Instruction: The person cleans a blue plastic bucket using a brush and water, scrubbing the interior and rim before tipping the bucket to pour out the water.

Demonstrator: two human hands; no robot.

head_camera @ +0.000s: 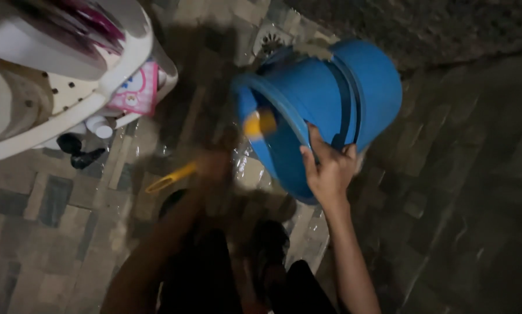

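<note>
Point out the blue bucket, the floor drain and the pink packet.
blue bucket [354,87]: head view, on its outer wall.
floor drain [271,40]: head view, on its grate.
pink packet [137,90]: head view, on its front face.

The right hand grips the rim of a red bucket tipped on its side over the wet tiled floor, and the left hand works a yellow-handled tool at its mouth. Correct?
Not quite: the bucket is blue, not red, as the head view shows. The right hand does grip its rim, and the blurred left hand holds the yellow-handled tool.

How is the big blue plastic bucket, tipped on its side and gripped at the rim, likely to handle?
The blue plastic bucket is probably stiff: its rim keeps shape under the right hand. Likely light, since one hand tilts it. The wet tiled floor suggests a slippery surface. The left hand is blurred near a yellow brush.
</note>
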